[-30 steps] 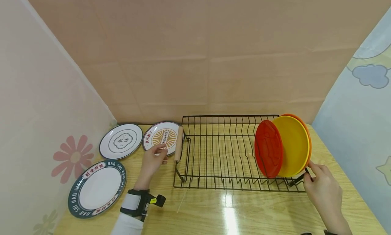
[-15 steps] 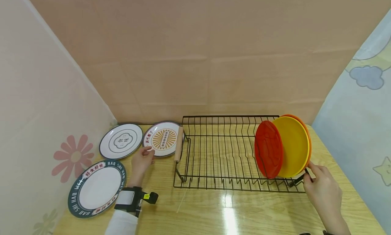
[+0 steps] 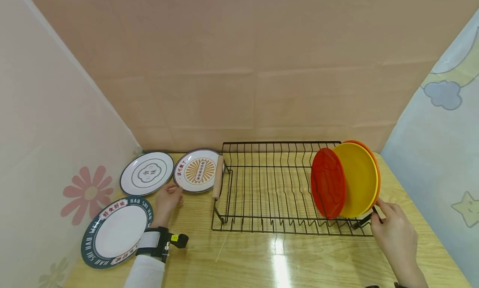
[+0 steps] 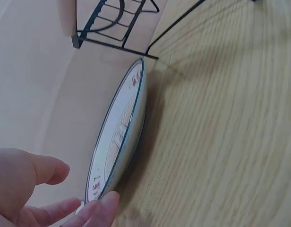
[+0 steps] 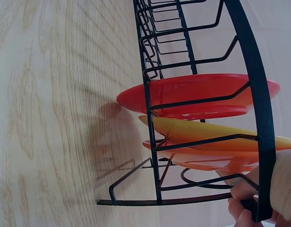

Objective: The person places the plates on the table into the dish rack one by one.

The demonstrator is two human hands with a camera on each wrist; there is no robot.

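My left hand [image 3: 167, 201] hovers beside the white plates, thumb and fingers apart with nothing between them. Its fingertips are close to the rim of the sunburst plate [image 3: 194, 171]; in the left wrist view they overlap that plate's [image 4: 119, 137] near edge, and contact is unclear. A white plate with a grey emblem [image 3: 147, 173] lies just behind this hand. With curled fingers, my right hand [image 3: 396, 234] grips the right end of the black wire dish rack [image 3: 277, 217]. Standing on edge in the rack's right part are a red plate [image 3: 328, 183], a yellow plate [image 3: 361, 180] and an orange plate [image 3: 378, 171].
A green-rimmed plate [image 3: 90, 238] lies at the front left of the wooden table [image 3: 254, 263]. A wooden handle [image 3: 218, 178] tops the rack's left end, close to the sunburst plate. Papered walls stand behind and on both sides.
My left hand has drawn back to the left and toward me, from over the sunburst plate to between the white plates. The right hand keeps its grip; rack and plates stay put.
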